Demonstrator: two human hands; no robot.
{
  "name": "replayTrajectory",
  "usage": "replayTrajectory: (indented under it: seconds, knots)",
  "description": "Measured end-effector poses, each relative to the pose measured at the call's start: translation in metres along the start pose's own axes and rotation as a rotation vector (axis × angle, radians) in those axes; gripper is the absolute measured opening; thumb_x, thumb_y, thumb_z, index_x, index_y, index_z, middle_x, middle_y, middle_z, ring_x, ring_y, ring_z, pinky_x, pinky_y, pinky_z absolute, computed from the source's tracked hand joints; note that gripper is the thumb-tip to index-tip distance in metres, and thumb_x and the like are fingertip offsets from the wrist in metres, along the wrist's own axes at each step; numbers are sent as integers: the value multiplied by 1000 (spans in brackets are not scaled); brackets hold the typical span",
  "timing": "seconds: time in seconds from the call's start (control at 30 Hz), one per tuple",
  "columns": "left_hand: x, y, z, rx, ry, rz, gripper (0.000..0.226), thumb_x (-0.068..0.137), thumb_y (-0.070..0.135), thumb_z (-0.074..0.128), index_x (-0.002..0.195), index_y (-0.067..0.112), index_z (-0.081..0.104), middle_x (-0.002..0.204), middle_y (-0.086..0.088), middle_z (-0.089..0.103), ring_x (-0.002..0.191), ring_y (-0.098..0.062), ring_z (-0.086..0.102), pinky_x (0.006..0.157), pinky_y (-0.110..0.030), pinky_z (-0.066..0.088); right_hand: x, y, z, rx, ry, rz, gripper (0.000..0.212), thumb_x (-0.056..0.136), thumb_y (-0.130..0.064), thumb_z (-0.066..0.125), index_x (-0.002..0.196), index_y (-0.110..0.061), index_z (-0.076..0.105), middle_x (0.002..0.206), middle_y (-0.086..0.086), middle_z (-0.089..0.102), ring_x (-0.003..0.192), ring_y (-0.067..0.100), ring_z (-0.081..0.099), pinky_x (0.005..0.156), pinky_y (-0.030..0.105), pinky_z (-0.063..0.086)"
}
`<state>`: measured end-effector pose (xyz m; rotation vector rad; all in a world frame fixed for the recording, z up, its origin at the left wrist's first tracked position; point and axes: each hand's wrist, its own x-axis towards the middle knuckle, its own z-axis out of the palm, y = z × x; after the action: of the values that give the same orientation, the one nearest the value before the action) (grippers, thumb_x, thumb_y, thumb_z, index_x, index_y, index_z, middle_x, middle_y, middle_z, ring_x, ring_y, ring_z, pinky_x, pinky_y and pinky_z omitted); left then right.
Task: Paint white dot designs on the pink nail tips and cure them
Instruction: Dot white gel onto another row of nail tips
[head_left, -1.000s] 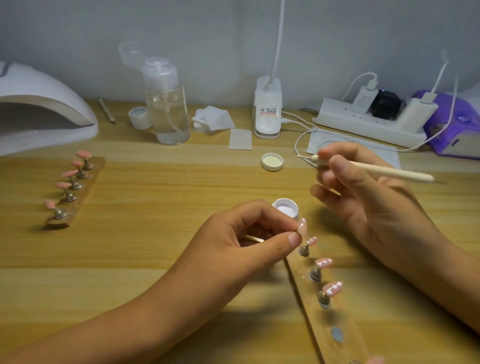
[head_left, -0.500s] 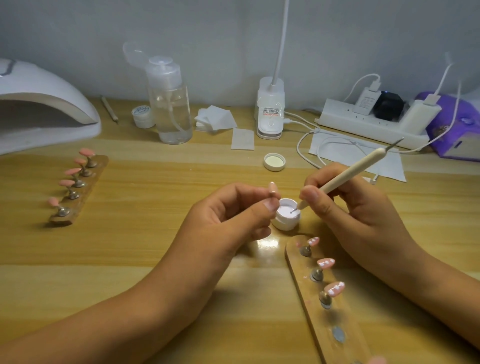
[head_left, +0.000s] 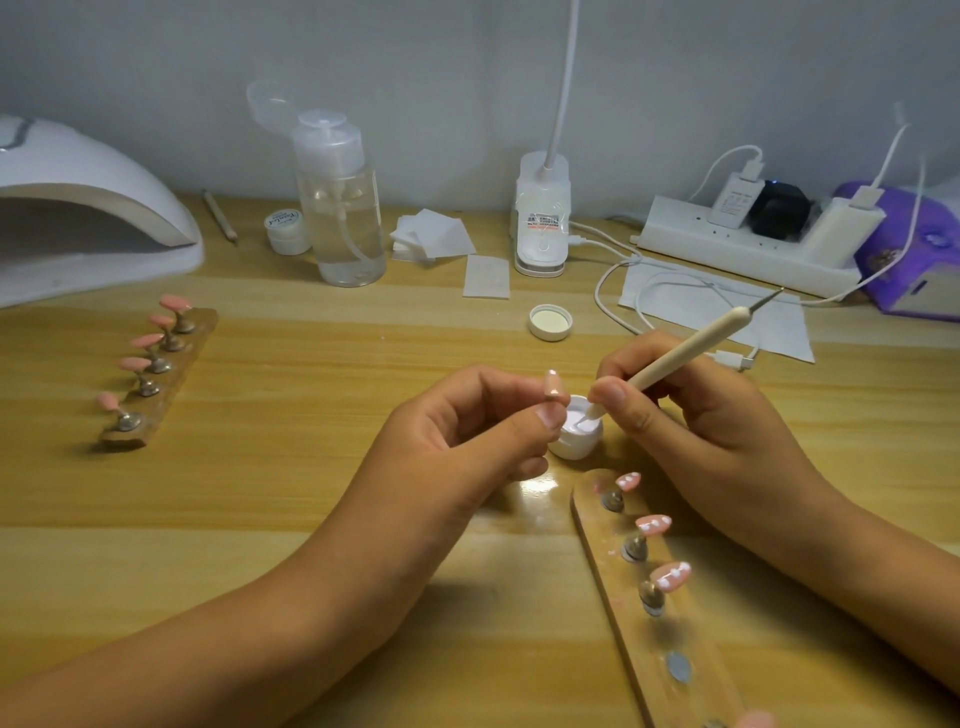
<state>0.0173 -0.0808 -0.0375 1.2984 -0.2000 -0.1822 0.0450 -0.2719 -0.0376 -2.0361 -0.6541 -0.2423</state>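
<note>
1. Left hand (head_left: 467, 431) pinches one tip (head_left: 551, 385) just left of the pot (head_left: 574, 447); right hand (head_left: 691, 415) grips the pen (head_left: 691, 349), its end in the pot.
2. Too much white on the pen may give a blob; a push may tip the pot.
3. Rack (head_left: 623, 587) near the pot: three dotted tips (head_left: 653, 525); far rack (head_left: 167, 387) left of it: five plain tips (head_left: 147, 340).

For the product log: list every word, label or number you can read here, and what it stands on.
None can be read for certain.
Small white jar: cursive print on the lid, too blurred to read.
Lamp base: sticker with a red band and fine print, too small to read.
White charger: grey print, too small to read.
</note>
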Motion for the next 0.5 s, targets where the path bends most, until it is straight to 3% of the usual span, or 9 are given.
replayTrajectory:
  seconds: [0.13,0.33,0.4,0.5]
  knots:
    - [0,0,1,9,6,-2,10,76,23,70,81,31,75,83,12,72,76,2,64,67,-13,50,-1,-4,-3,200,87,41,14,89,-30,60,89,-17,61,79,-11,62,72,4,56,67,10,42]
    - [-2,2,3,55,-61,-4,11,75,20,70,80,28,74,84,9,73,76,1,64,66,-13,50,0,-3,-9,540,245,137,15,75,-25,75,83,-25,62,79,-6,62,83,12,63,85,32,52]
    - [-3,2,5,88,-93,4,9,75,20,69,79,27,73,80,8,71,72,0,62,65,-13,49,-1,-2,-11,652,215,156,19,76,-19,77,78,-26,59,75,-6,57,75,8,61,83,31,53]
    - [-5,2,6,153,-122,9,8,75,22,69,78,28,72,77,9,69,70,-2,60,67,-14,48,-2,-6,-11,771,115,166,14,78,-17,64,73,-24,53,67,-8,54,63,4,55,76,28,54]
